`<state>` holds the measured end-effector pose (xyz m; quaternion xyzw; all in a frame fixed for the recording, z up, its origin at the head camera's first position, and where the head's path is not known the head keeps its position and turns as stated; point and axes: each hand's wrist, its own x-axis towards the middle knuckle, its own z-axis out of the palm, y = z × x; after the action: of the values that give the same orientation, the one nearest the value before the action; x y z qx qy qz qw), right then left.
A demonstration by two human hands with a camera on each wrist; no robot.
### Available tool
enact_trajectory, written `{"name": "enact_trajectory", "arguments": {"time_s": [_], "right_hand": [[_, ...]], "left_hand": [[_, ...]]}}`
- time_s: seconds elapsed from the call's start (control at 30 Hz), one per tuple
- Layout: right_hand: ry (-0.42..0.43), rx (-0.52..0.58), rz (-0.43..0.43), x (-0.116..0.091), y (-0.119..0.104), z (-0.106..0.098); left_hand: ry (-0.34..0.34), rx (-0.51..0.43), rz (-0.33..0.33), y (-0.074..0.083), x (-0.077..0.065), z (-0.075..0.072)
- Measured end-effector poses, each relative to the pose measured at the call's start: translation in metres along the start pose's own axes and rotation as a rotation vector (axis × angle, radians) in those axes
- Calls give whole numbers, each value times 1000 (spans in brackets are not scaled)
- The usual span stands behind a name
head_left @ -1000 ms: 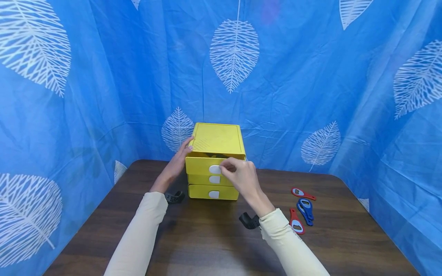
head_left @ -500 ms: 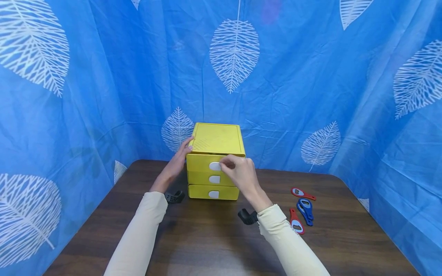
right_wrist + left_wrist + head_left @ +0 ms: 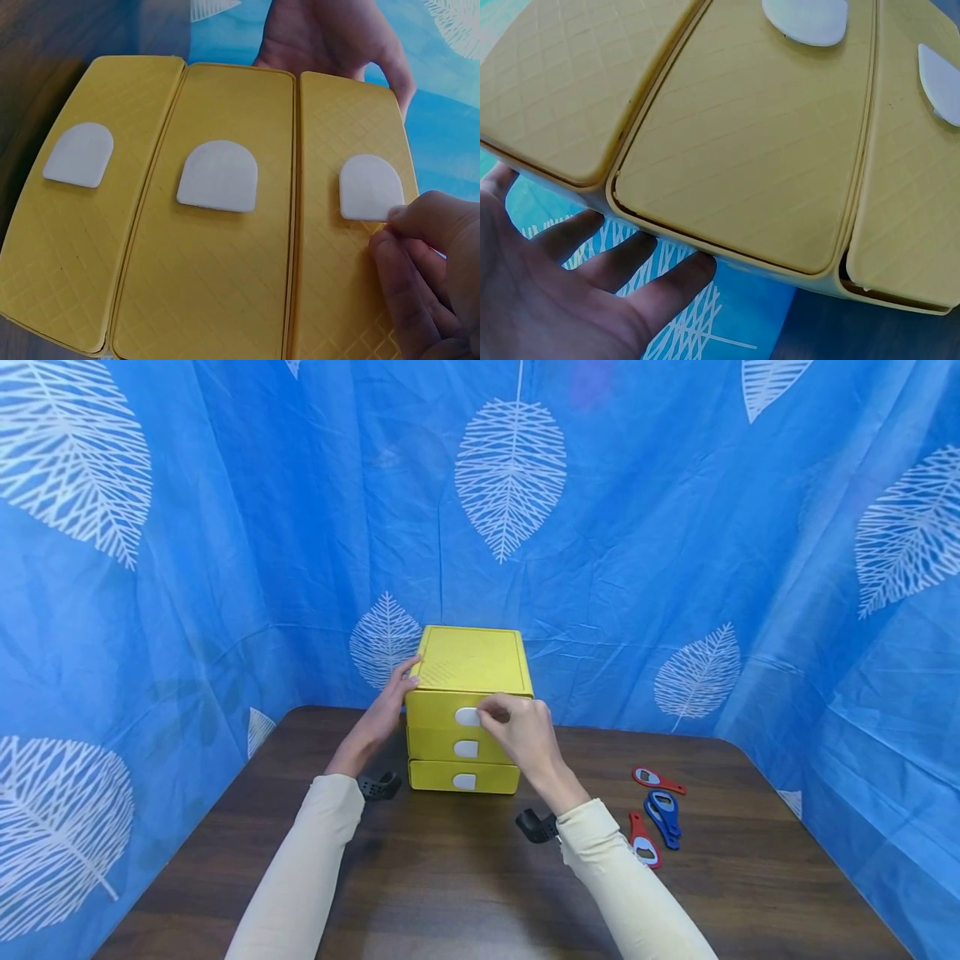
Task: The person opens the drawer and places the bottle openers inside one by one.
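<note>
Right hand point(image 3: 528, 735): pinched the top tab point(image 3: 467, 717) near its corner.
Left hand point(image 3: 381, 718): fingers extended, steadied the left of the box point(image 3: 476, 660).
Box: stood on the table point(image 3: 450, 877), between hands.
Top drawer point(image 3: 431, 706): looked nearly flush; straight, level pressure seemed best.

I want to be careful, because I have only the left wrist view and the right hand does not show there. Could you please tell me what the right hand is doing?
Observer: The right hand holds the white handle of the top drawer by its straight edge.

Operator: Thank you. Is there something else lying nearby?

Observer: Yes, the head view shows red bottle openers and blue bottle openers on the table, to the right of the drawers.

Operator: Do some of them overlap?

Observer: Yes, one of the blue ones lies partly over another blue one.
</note>
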<state>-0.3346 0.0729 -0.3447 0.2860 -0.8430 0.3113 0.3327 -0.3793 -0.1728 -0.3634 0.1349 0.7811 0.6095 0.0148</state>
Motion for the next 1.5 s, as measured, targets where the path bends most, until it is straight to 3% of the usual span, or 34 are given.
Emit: {"name": "enact_trajectory", "arguments": {"time_s": [0.37,0.63,0.77,0.97,1.23,1.5], "right_hand": [[0,-19,10,3,3,4],[1,-12,25,4,3,5],[6,-3,28,3,4,5],[19,39,90,-1,5,8],[57,123,192,-12,10,15],[47,114,215,-25,16,25]], "left_hand": [[-5,4,-29,4,0,-1],[-18,24,-36,37,-21,3],[-13,20,-36,28,-14,2],[-21,14,-49,31,-17,3],[-7,11,-22,4,-3,0],[2,13,9,2,-3,1]]}}
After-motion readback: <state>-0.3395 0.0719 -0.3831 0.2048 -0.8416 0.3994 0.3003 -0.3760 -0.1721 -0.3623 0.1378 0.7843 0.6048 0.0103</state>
